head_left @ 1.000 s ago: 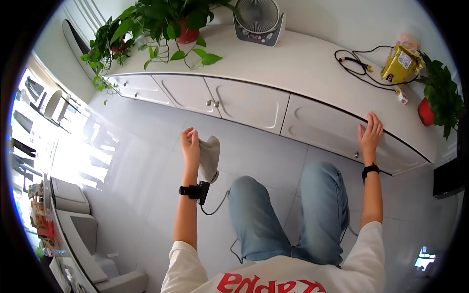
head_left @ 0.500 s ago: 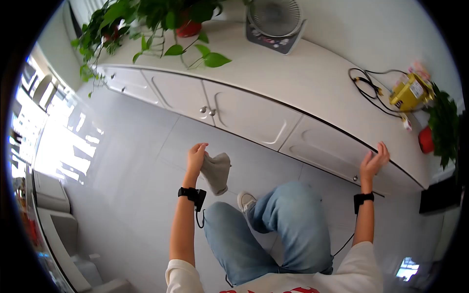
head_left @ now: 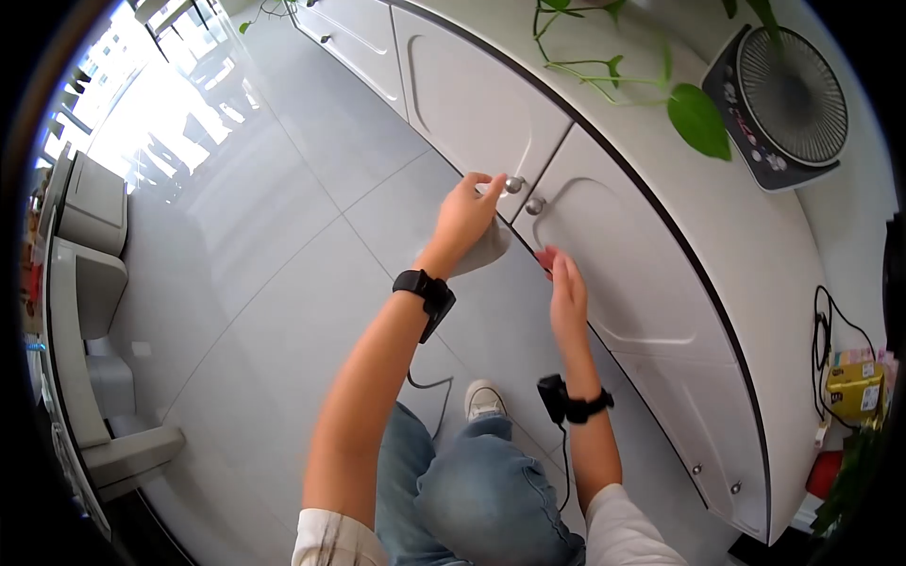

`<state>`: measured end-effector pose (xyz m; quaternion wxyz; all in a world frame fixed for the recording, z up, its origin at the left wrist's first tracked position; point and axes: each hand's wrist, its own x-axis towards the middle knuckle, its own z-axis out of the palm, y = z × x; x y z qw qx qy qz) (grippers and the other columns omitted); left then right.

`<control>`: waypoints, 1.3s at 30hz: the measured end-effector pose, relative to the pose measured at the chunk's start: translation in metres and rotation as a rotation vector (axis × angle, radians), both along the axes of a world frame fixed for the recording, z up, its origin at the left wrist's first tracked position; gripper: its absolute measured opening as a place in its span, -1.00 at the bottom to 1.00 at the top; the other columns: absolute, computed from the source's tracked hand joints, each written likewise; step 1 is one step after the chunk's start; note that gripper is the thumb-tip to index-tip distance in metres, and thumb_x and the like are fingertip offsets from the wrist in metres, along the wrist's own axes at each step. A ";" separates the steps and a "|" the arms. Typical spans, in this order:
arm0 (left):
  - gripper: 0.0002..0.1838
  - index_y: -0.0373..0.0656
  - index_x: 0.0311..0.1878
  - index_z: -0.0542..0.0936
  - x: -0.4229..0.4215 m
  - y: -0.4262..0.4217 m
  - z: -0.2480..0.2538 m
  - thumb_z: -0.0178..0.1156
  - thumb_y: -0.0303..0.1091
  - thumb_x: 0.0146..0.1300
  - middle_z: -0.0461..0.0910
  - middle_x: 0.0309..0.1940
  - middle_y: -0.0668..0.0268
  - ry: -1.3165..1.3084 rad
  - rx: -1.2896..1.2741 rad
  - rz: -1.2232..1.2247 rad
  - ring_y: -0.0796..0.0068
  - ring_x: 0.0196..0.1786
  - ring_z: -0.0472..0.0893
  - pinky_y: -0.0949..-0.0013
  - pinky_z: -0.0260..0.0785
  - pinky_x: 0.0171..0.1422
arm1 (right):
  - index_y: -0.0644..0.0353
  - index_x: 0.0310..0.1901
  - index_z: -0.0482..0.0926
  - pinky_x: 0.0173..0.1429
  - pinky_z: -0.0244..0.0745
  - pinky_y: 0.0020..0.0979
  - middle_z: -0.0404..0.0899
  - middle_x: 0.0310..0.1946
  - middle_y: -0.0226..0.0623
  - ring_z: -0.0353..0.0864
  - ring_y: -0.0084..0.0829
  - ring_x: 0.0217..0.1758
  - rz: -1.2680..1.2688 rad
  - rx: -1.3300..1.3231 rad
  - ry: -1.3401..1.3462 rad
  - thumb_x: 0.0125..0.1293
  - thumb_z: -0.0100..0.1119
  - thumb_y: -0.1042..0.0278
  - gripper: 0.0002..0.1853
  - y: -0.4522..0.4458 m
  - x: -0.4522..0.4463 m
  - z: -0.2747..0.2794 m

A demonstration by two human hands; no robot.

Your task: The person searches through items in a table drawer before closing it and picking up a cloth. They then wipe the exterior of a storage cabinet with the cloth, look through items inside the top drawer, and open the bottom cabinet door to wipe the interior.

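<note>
My left hand [head_left: 464, 219] is closed, and a grey cloth [head_left: 489, 249] hangs from below its fingers, partly hidden by the hand. Its thumb and index finger reach the left round metal knob [head_left: 514, 185] of a white cabinet; whether they touch it I cannot tell. A second knob [head_left: 535, 206] sits just to the right, on the neighbouring door [head_left: 613, 255]. Lower down, my right hand [head_left: 566, 291] is held in front of that door, fingers stretched out and holding nothing. Black bands with cables circle both wrists.
On the curved cabinet top [head_left: 698, 222] stand a small fan [head_left: 791, 94], a yellow box [head_left: 854, 389] with a black cable, and trailing plant leaves [head_left: 698, 121]. Grey tiled floor [head_left: 283, 311] lies below. Pale furniture [head_left: 94, 208] stands at the left.
The view has swung left along the cabinet. My left hand has moved with the cloth from above the floor to the door knobs. My right hand has come nearer to the left one.
</note>
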<state>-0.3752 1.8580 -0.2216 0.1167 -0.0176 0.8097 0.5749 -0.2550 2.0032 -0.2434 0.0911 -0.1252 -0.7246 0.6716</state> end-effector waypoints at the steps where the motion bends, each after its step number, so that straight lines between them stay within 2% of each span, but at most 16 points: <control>1: -0.54 -0.19 -0.05 0.56 -0.006 0.000 0.000 0.04 0.06 0.31 0.52 -0.56 0.33 -0.013 0.021 -0.042 0.57 -0.44 0.49 0.45 0.33 -0.31 | 0.36 0.02 0.44 0.12 0.34 -0.42 0.55 -0.08 -0.21 0.51 -0.38 0.01 0.012 -0.089 -0.040 0.43 -0.12 0.13 -0.59 -0.003 -0.020 -0.004; 6: -0.57 -0.20 -0.09 0.57 -0.023 0.010 0.008 0.04 0.01 0.31 0.50 -0.55 0.36 -0.056 0.009 -0.190 0.58 -0.47 0.44 0.45 0.29 -0.36 | 0.23 -0.08 0.47 -0.04 0.36 -0.48 0.58 -0.19 -0.26 0.54 -0.48 -0.15 0.029 -0.513 -0.146 0.44 -0.20 -0.01 -0.57 -0.008 -0.069 -0.007; 7: -0.59 -0.23 -0.12 0.55 -0.024 0.009 0.011 0.03 -0.02 0.31 0.50 -0.53 0.35 -0.078 -0.005 -0.203 0.57 -0.48 0.43 0.44 0.29 -0.35 | 0.19 -0.16 0.48 -0.07 0.37 -0.44 0.57 -0.26 -0.32 0.52 -0.51 -0.25 -0.013 -0.590 -0.175 0.43 -0.13 0.04 -0.64 -0.006 -0.072 -0.005; 10: -0.62 -0.24 -0.16 0.55 -0.020 0.010 0.015 0.03 -0.06 0.31 0.50 -0.54 0.34 -0.103 0.024 -0.187 0.57 -0.47 0.43 0.44 0.29 -0.34 | 0.17 -0.15 0.49 -0.05 0.38 -0.42 0.56 -0.30 -0.35 0.51 -0.48 -0.28 -0.019 -0.668 -0.183 0.40 -0.05 0.10 -0.70 -0.006 -0.072 -0.008; 13: -0.65 -0.24 -0.20 0.54 -0.006 0.006 -0.002 0.02 -0.11 0.32 0.49 -0.55 0.34 -0.050 0.165 -0.072 0.59 -0.49 0.42 0.46 0.27 -0.36 | 0.14 -0.16 0.49 -0.04 0.39 -0.39 0.54 -0.33 -0.38 0.49 -0.44 -0.26 -0.102 -0.999 -0.245 0.36 0.03 0.16 -0.78 -0.015 -0.069 0.001; 19: -0.71 -0.25 -0.24 0.53 0.009 -0.038 -0.015 0.00 -0.18 0.31 0.46 -0.61 0.37 -0.068 0.144 -0.108 0.64 -0.52 0.40 0.49 0.23 -0.40 | 0.12 -0.29 0.45 0.06 0.40 -0.33 0.51 -0.32 -0.32 0.48 -0.34 -0.17 0.105 -1.270 -0.191 0.29 0.07 0.19 -0.82 -0.017 -0.062 -0.028; 23: -0.73 -0.25 -0.31 0.53 0.019 -0.063 -0.003 0.00 -0.23 0.31 0.43 -0.63 0.40 -0.048 0.110 -0.074 0.66 -0.52 0.39 0.51 0.22 -0.40 | 0.13 -0.33 0.42 0.10 0.39 -0.31 0.46 -0.42 -0.33 0.47 -0.34 -0.21 -0.017 -1.283 -0.280 0.29 0.01 0.22 -0.83 -0.057 -0.028 -0.011; 29: -0.76 -0.26 -0.34 0.52 0.024 -0.089 -0.005 0.00 -0.27 0.30 0.41 -0.66 0.41 -0.008 0.125 -0.069 0.67 -0.56 0.36 0.51 0.19 -0.44 | 0.12 -0.35 0.40 0.04 0.39 -0.34 0.43 -0.46 -0.33 0.45 -0.42 -0.30 0.217 -1.212 -0.410 0.35 -0.12 0.23 -0.80 -0.067 0.021 -0.003; 32: -0.75 -0.26 -0.34 0.52 0.023 -0.095 -0.011 0.00 -0.28 0.31 0.39 -0.68 0.41 0.016 0.114 -0.074 0.69 -0.58 0.34 0.52 0.16 -0.48 | 0.11 -0.41 0.34 0.05 0.37 -0.34 0.39 -0.46 -0.36 0.38 -0.46 -0.34 0.277 -1.051 -0.509 0.39 -0.22 0.13 -0.71 -0.069 0.037 0.005; 36: -0.75 -0.25 -0.32 0.52 0.022 -0.099 -0.006 -0.02 -0.26 0.31 0.40 -0.68 0.41 -0.014 0.106 -0.125 0.66 -0.59 0.34 0.50 0.17 -0.48 | 0.13 -0.35 0.38 -0.02 0.34 -0.39 0.39 -0.47 -0.34 0.38 -0.45 -0.34 0.279 -0.950 -0.554 0.37 -0.09 0.03 -0.68 -0.074 0.062 0.018; 37: -0.75 -0.25 -0.31 0.52 0.022 -0.098 -0.006 -0.01 -0.26 0.31 0.40 -0.68 0.41 -0.018 0.113 -0.132 0.66 -0.59 0.34 0.49 0.17 -0.48 | 0.14 -0.32 0.43 -0.06 0.32 -0.39 0.39 -0.49 -0.33 0.38 -0.41 -0.33 0.290 -0.968 -0.533 0.32 -0.02 0.04 -0.69 -0.073 0.071 0.010; 39: -0.74 -0.25 -0.30 0.52 0.020 -0.097 -0.009 0.00 -0.23 0.31 0.40 -0.69 0.38 -0.024 0.085 -0.155 0.64 -0.61 0.34 0.48 0.19 -0.49 | 0.15 -0.33 0.45 -0.07 0.30 -0.39 0.39 -0.50 -0.32 0.38 -0.38 -0.32 0.255 -1.009 -0.522 0.31 0.00 0.04 -0.69 -0.071 0.080 0.005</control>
